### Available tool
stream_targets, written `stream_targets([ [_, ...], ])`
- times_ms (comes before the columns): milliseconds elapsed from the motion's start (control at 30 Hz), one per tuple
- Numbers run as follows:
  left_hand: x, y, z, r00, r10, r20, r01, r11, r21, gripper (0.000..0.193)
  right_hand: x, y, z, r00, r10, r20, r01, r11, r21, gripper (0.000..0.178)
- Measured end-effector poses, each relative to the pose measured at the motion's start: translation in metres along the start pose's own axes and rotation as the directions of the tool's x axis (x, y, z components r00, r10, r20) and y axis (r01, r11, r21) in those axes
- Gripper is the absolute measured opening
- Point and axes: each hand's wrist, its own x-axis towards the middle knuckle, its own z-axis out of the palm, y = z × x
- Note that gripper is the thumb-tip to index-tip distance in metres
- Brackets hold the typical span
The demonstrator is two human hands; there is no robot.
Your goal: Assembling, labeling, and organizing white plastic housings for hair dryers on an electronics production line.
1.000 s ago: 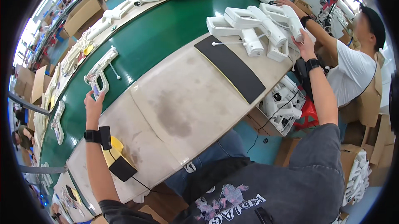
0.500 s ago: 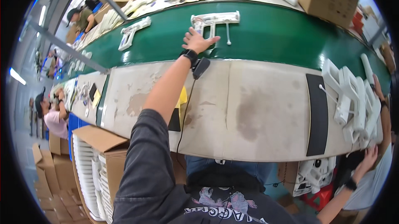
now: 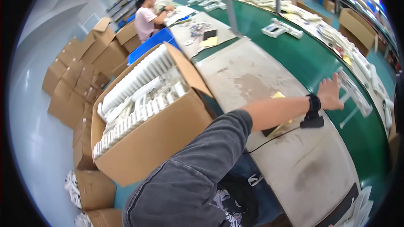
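Observation:
My left hand (image 3: 330, 94) reaches over the green conveyor belt (image 3: 366, 142) with its fingers spread. Beside its fingertips lies a white pistol-shaped plastic housing (image 3: 357, 96), with a thin white rod (image 3: 349, 118) sticking out toward me. Whether the fingers touch the housing I cannot tell; they are not wrapped round it. A black band circles my left wrist, and a small black corded block (image 3: 312, 121) hangs by it. Under my forearm, a yellow sheet (image 3: 277, 95) and a dark pad are partly hidden on the grey worktop (image 3: 290, 151). My right hand is out of view.
To the left stands an open carton (image 3: 164, 138) packed with white plastic parts, a blue bin (image 3: 153, 44) behind it. Another white housing (image 3: 273, 30) lies farther along the belt. A person in pink (image 3: 147, 18) works at the far left. Stacked cartons (image 3: 73, 75) line the floor.
The view has swung left, bringing the carton and stacked boxes into full view. My right hand has left the picture. My left hand stays spread near the same housing.

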Motion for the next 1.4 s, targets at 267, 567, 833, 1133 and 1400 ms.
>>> stream_targets([
  [267,-0.18,-0.011,-0.035,0.971,0.114,-0.209,-0.165,0.956,-0.243,0.097,0.06,-0.033,0.049,0.991,-0.101,0.085,0.068,0.941,0.333,0.013],
  [567,-0.274,-0.022,-0.013,0.995,-0.093,-0.023,0.087,0.979,-0.184,0.092,0.057,0.006,0.072,0.964,-0.189,0.186,0.113,0.927,0.358,0.013],
  [833,-0.252,-0.071,-0.086,0.971,0.109,-0.213,-0.102,0.994,0.043,0.076,0.066,-0.067,0.073,0.965,-0.078,0.251,-0.025,0.924,0.383,0.007],
  [1133,-0.233,-0.112,-0.144,0.913,-0.337,0.229,0.403,0.825,-0.397,0.059,0.105,-0.137,0.105,0.899,-0.342,0.272,0.127,0.8,0.587,0.018],
  [1400,-0.275,-0.055,-0.185,0.917,-0.213,0.338,0.379,0.73,-0.568,0.045,0.153,-0.191,0.136,0.78,-0.602,0.17,0.369,0.663,0.651,0.026],
])
